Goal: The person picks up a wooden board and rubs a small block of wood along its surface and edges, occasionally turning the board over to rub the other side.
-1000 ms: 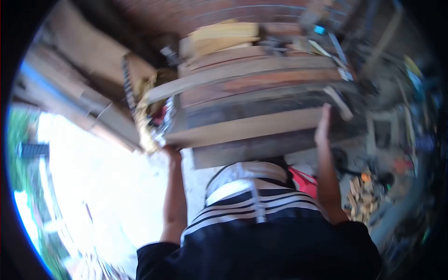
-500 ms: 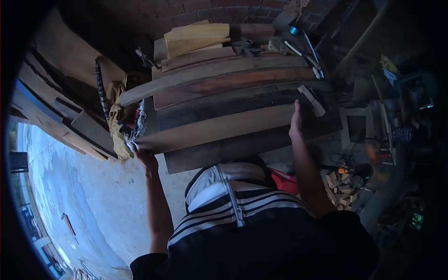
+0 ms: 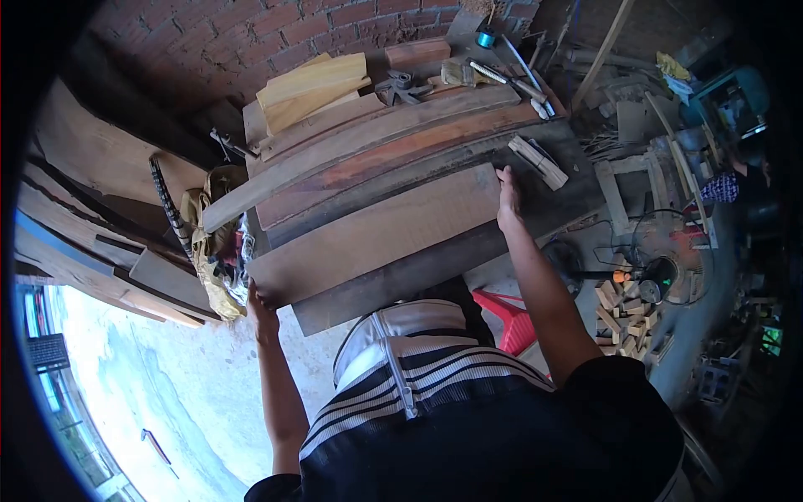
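A long, flat wooden board lies lengthwise in front of me, above a dark worktable. My left hand grips its left end, with the thumb at the edge and the other fingers partly hidden beneath. At the opposite end, my right hand is closed against the board's short edge. Just beyond that hand rests a small bundle of wood strips. Behind the board lie a reddish plank and a long, pale, curved plank.
Yellowish boards, a dark metal star-shaped part and a blue spool sit toward the brick wall. Sheets lean at left. A red stool and a pile of wood blocks stand at right.
The view has shifted and become brighter. My right hand has come in against the board's right end, its fingers more bent than before. My left hand stays at the left end.
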`<state>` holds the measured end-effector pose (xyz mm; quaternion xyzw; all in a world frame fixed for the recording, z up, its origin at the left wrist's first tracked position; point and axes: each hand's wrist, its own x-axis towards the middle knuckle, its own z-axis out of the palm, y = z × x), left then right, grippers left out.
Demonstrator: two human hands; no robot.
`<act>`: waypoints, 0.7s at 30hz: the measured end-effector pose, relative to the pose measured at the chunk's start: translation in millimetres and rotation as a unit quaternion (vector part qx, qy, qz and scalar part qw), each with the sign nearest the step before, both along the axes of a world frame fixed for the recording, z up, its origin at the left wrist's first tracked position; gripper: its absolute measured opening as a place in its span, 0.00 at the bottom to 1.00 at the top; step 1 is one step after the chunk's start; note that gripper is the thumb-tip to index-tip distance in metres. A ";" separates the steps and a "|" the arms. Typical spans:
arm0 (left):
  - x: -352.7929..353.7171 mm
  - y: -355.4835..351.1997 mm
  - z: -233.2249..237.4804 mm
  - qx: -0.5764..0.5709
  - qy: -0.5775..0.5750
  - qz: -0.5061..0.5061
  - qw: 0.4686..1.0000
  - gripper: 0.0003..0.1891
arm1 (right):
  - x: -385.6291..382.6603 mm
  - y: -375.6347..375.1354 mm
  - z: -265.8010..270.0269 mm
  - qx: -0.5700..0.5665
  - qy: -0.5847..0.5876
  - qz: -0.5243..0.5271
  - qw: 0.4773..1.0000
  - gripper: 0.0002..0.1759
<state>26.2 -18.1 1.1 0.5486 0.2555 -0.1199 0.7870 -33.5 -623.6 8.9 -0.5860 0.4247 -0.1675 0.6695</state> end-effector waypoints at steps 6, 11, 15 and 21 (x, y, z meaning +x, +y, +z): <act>-1.0 2.6 -5.4 0.033 -0.022 -0.036 0.999 0.21 | -2.2 6.7 6.3 -0.057 0.036 0.009 0.998 0.37; -3.8 12.2 -17.6 0.103 -0.085 -0.093 0.987 0.21 | -1.1 4.8 -0.1 -0.071 0.070 0.005 0.995 0.38; -5.0 25.9 -37.1 0.151 -0.164 -0.132 0.966 0.25 | -4.7 16.5 22.9 -0.081 0.092 0.014 0.992 0.39; -7.4 0.7 -0.6 0.044 -0.034 -0.032 0.998 0.25 | -4.6 18.4 21.4 -0.131 0.095 0.021 0.987 0.40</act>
